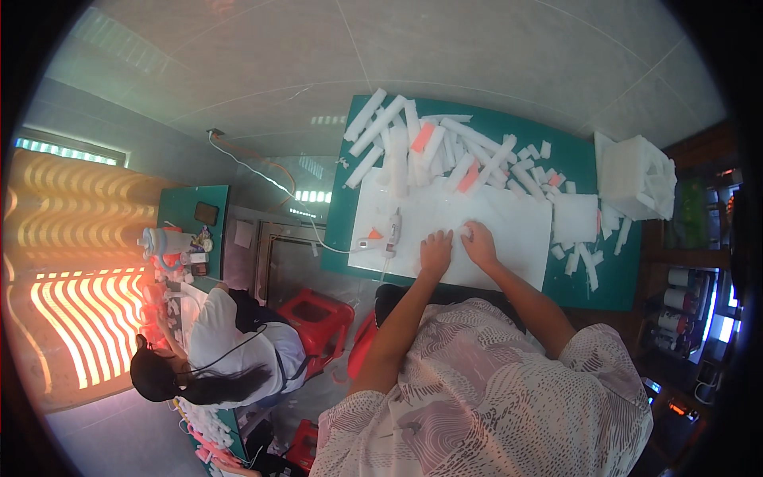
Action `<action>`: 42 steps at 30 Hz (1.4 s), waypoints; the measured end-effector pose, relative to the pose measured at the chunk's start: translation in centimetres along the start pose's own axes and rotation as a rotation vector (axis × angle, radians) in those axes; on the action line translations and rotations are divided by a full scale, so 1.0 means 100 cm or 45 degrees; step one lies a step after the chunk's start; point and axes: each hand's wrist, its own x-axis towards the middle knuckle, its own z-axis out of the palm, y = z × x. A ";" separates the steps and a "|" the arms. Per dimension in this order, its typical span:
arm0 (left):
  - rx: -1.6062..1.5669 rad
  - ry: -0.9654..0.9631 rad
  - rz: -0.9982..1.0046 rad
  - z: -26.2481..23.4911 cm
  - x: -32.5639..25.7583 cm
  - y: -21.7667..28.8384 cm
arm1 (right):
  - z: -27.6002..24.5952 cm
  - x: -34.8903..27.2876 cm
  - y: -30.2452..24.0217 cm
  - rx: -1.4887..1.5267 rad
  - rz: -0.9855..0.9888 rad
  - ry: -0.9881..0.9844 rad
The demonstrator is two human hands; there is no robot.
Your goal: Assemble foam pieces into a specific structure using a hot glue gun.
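My left hand point(435, 253) and my right hand point(479, 245) are close together over a white sheet point(509, 219) on the green table. The right fingers pinch a small white piece point(463, 230), apparently foam. My left fingers are bent and closed, tips down toward the sheet beside that piece; whatever they hold is hidden. Left of my hands, a white hot glue gun point(393, 230) with an orange part lies on the sheet, its cord running off leftward. Beyond the sheet lies a heap of white foam strips point(433, 151), with a few pink pieces point(467, 176) among them.
On the right of the green table point(612, 278) are a square white foam block point(575, 217), loose scraps and a white box-like form point(636, 176). A co-worker point(214, 342) sits at another table on the left. A red stool point(318, 322) stands between us.
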 end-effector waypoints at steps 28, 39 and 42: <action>-0.546 0.195 -0.187 -0.056 -0.087 -0.037 | 0.006 0.000 -0.016 -0.302 0.053 -0.095; -0.795 0.119 -0.240 -0.038 -0.086 -0.048 | 0.008 -0.002 -0.015 -0.272 0.028 -0.061; -0.688 0.189 -0.160 -0.038 -0.087 -0.047 | 0.010 -0.001 -0.013 -0.277 0.004 -0.042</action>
